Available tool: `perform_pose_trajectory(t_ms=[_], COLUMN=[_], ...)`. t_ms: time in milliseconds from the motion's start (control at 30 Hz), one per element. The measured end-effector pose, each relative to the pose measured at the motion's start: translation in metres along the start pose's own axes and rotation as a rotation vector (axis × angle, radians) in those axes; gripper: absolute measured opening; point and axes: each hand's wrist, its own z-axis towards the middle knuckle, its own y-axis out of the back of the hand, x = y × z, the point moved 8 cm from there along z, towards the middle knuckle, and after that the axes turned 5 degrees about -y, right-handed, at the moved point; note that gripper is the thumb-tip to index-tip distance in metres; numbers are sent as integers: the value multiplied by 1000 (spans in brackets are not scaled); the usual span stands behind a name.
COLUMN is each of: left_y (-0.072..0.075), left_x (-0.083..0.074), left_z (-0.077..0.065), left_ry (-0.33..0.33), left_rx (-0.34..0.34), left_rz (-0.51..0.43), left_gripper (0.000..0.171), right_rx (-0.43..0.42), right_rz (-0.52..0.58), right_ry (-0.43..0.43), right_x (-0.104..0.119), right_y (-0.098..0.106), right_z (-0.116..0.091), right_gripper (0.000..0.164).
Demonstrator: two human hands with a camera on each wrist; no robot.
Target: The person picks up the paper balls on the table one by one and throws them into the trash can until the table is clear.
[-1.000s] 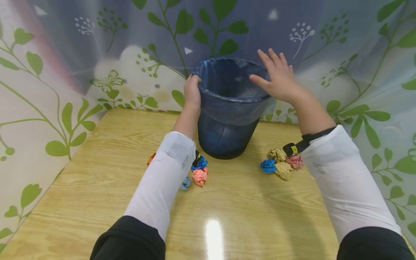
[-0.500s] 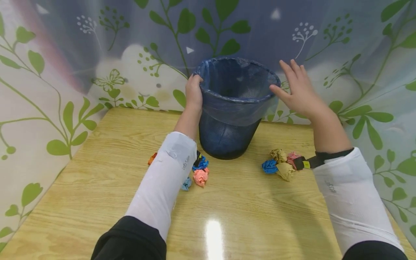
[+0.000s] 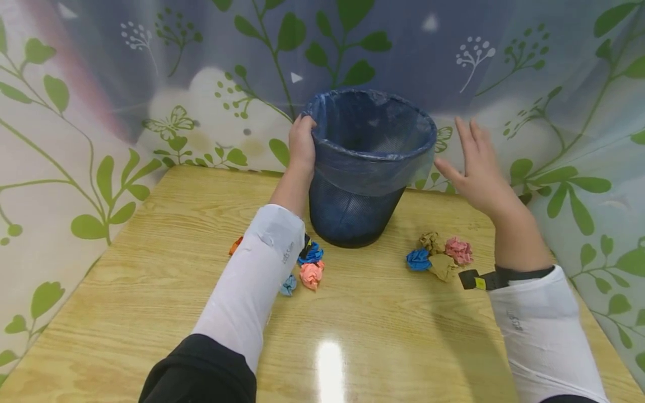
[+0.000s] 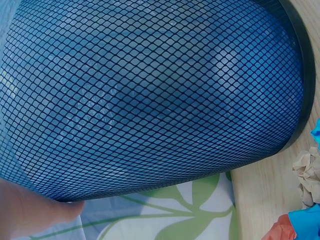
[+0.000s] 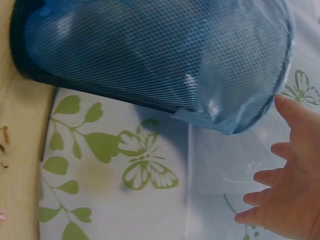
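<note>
A dark mesh wastebasket (image 3: 347,215) stands upright at the table's back, lined with a translucent blue bag (image 3: 373,176) folded over its rim. My left hand (image 3: 302,145) grips the basket's left rim; in the left wrist view, part of that hand (image 4: 37,210) lies along the mesh wall. Off to the right of the rim, my right hand (image 3: 478,173) is raised with its fingers extended and holds nothing. The right wrist view has this hand (image 5: 290,185) beside the bag's folded edge, its thumb close to it; whether they touch is unclear.
Crumpled paper balls lie right of the basket: blue (image 3: 418,259), pink (image 3: 458,251) and two yellowish (image 3: 442,267). More lie by my left forearm: blue (image 3: 311,254), salmon (image 3: 312,274), light blue (image 3: 289,285), orange (image 3: 235,245). A leaf-patterned curtain (image 3: 176,89) hangs behind the wooden table (image 3: 393,336).
My right hand has moved from over the basket's right rim outward to the right and lower. The left hand keeps its grip, and the basket stays in place.
</note>
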Motion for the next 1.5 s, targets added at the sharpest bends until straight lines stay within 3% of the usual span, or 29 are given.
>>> perform_pose_trajectory(t_ms=[167, 533, 700, 933, 1500], left_y=[-2, -1, -1, -2, -2], left_x=[1, 2, 3, 5, 1], left_z=[1, 3, 2, 2, 4], left_ry=[-4, -3, -5, -2, -47], left_rx=[7, -5, 10, 24, 0], left_rz=[-1, 12, 12, 7, -7], left_gripper=[56, 53, 49, 56, 48], right_rx=[-4, 144, 197, 265, 346], right_rz=[-5, -23, -48, -82, -105], right_ry=[-39, -130, -129, -140, -104], right_x=[-13, -41, -54, -70, -88], right_y=[-10, -51, -68, -85, -121], right_z=[-7, -7, -6, -6, -9], right_gripper=[86, 90, 86, 84, 76])
